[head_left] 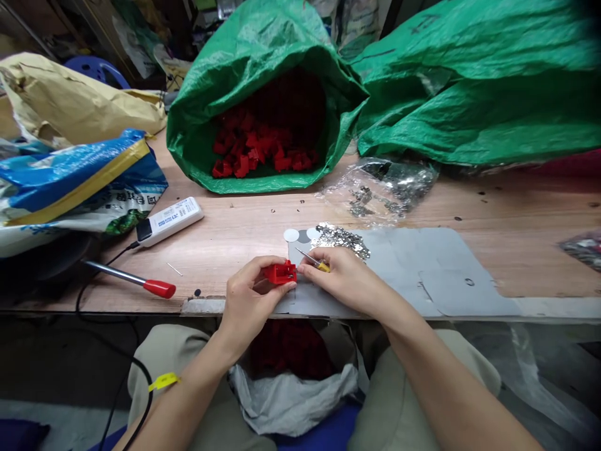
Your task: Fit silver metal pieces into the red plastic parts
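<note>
My left hand (256,288) grips a small red plastic housing (283,272) by its sides, with the hollow side facing me. From the right, my right hand (340,275) holds a small screwdriver with a yellow handle (323,267), its thin shaft pointing up and left. The right fingertips are at the housing's right end; a tiny metal bit seems to be there, too small to make out. Just beyond the right hand, a pile of small silvery metal pieces (342,240) lies on a grey mat (399,269).
An open green sack (267,175) holds many red parts (253,144); another green sack (479,106) lies right. A clear bag (389,188) contains metal bits. On the left are a white device (169,220) with a cable and a red-tipped lever (159,288). A lined bag (295,394) sits between my knees.
</note>
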A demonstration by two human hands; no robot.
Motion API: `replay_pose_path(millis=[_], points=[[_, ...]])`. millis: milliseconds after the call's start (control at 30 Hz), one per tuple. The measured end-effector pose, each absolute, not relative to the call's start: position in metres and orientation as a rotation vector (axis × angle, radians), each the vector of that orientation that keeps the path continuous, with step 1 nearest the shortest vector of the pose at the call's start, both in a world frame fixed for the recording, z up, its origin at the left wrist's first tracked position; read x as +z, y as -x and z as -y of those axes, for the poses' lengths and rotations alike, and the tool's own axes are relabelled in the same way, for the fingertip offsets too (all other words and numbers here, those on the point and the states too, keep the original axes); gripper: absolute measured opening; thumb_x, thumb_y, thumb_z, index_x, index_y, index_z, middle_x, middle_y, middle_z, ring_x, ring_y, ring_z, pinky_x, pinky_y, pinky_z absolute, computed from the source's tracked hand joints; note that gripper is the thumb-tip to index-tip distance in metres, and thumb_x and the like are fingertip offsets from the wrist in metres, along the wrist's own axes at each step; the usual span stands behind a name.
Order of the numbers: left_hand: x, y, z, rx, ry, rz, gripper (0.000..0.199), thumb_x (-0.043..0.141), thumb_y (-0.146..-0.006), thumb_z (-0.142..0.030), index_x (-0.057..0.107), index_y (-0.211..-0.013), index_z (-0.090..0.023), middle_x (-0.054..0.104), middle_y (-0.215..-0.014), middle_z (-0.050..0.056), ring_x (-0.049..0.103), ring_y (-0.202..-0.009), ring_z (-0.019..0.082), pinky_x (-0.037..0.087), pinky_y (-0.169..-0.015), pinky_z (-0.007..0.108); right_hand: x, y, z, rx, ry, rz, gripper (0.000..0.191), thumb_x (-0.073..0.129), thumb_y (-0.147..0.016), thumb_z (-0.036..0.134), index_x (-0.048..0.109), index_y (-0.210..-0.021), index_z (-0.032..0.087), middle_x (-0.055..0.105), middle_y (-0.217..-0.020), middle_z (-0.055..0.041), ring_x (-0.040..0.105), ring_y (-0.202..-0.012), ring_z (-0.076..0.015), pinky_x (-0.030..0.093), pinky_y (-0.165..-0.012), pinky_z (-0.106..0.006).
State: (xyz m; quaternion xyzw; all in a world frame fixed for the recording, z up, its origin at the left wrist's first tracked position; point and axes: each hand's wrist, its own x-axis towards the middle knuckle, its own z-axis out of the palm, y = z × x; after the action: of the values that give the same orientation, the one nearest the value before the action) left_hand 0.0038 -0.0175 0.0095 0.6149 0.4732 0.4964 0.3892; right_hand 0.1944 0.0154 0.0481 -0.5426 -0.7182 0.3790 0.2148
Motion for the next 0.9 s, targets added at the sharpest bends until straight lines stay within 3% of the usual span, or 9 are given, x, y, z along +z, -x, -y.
replay_pose_path(millis=[267,700,900], points=[[0.012,-0.003,0.02,1.287,-1.853,-1.171,0.027,0.076,-0.082,-0.017,0.068,-0.108,-0.023,0.073,-0.106,0.005,0.07,-0.1,0.018,0.063,-0.084,0.029,0.045,-0.189,-0.015,1.138,1.574,1.929,0.029,0.055,-0.085,0.039,0.06,-0.065,0.018,0.051,-0.058,0.0024,0.045,-0.059,-0.0139,0.028,-0.054,-0.026],[0.013,-0.002,0.019,1.318,-1.973,-1.197,0.029,0.076,-0.081,-0.016,0.067,-0.108,-0.022,0.074,-0.103,0.004,0.071,-0.095,0.017,0.062,-0.081,0.028,0.045,-0.185,-0.015,1.144,1.583,1.896,0.03,0.055,-0.082,0.042,0.065,-0.068,0.017,0.055,-0.059,0.0008,0.046,-0.058,-0.0142,0.03,-0.054,-0.025],[0.013,-0.003,0.021,1.295,-1.741,-1.244,0.028,0.078,-0.08,-0.021,0.068,-0.106,-0.021,0.073,-0.104,0.005,0.071,-0.097,0.019,0.064,-0.083,0.03,0.042,-0.181,-0.014,1.184,1.558,1.797,0.03,0.058,-0.083,0.044,0.067,-0.073,0.016,0.06,-0.064,-0.0002,0.048,-0.06,-0.0143,0.032,-0.055,-0.025]])
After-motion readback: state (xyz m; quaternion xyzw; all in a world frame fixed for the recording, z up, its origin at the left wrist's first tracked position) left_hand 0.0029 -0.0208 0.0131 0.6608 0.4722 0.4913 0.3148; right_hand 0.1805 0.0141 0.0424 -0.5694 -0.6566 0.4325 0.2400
